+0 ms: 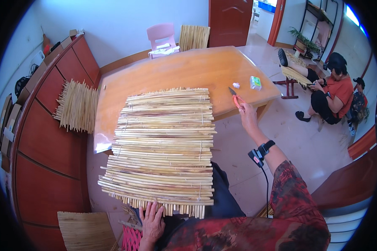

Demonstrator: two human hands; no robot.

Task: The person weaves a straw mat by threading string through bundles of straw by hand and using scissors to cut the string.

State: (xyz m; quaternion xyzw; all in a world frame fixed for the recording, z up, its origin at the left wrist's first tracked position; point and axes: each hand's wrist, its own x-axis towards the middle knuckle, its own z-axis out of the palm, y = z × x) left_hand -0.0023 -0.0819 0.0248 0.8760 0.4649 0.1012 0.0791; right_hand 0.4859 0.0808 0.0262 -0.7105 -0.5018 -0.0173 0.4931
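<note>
A mat of pale reed stalks (pixel 163 146), tied in rows with thin string, lies from my lap up onto the wooden table (pixel 188 67). My left hand (pixel 152 221) rests flat under the mat's near edge, fingers spread against the stalk ends. My right hand (pixel 247 115) is stretched out to the right of the mat and grips an orange-handled knife (pixel 235 98), blade pointing up and away over the table's edge. A black wrist device with a cable sits on my right forearm.
A bundle of loose stalks (pixel 76 106) leans on the red-brown cabinet (pixel 50 138) at left. A small white wad (pixel 236 85) and a green packet (pixel 255 82) lie on the table. A pink chair (pixel 162 38) stands behind. Another person (pixel 333 94) sits at right. A finished mat (pixel 86 230) lies on the floor.
</note>
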